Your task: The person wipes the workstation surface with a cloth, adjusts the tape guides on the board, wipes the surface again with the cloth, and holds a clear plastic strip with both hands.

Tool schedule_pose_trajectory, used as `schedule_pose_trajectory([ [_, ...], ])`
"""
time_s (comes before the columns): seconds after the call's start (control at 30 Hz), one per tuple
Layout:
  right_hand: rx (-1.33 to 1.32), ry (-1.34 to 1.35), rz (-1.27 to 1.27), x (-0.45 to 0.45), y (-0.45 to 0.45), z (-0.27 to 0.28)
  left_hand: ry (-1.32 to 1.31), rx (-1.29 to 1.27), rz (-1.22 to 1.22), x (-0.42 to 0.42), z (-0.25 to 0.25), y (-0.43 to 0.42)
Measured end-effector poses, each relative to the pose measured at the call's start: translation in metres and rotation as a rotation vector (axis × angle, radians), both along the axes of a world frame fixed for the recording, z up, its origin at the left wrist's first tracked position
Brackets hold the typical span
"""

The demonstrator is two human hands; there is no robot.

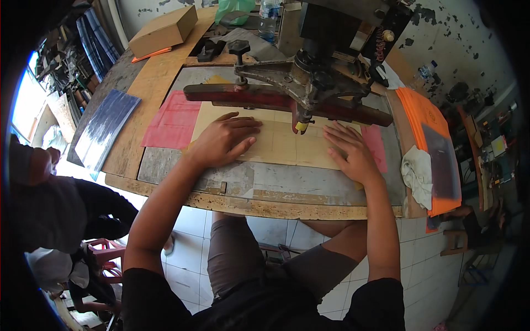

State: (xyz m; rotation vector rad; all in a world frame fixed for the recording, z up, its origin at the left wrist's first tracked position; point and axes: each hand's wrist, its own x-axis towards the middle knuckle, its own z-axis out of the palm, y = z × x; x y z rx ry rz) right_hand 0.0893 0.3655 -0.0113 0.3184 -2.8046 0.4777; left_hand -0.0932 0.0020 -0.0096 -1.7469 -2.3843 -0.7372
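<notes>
My left hand (227,138) lies flat on the left part of a pale yellow sheet (281,144), fingers stretched out and pointing right. On the sheet's right end rests my right hand (349,148), its fingers spread. Faint lines cross the sheet, which lies on a grey plate (292,179). Pink sheets show on both sides, a wide piece (172,122) at left and a narrow strip (376,144) at right. Just beyond my fingers, a dark red press bar (265,99) spans the sheet and hides its far edge.
The machine head (317,60) stands above the bar. Orange sheets or bags (422,118) and a white cloth (417,171) lie at right. At left are a clear-blue plastic stack (107,129) and a cardboard box (164,34). Another person (61,204) is at far left.
</notes>
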Motion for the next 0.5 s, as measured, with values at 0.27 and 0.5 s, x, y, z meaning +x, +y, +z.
schedule_pose_trajectory([
  [0.27, -0.06, 0.084, -0.102, 0.008, 0.011, -0.001, -0.013, 0.141, 0.087, -0.004, -0.003, -0.011],
  [0.5, -0.041, 0.107, -0.162, 0.013, 0.021, -0.001, -0.011, 0.173, 0.143, -0.006, -0.002, -0.015],
])
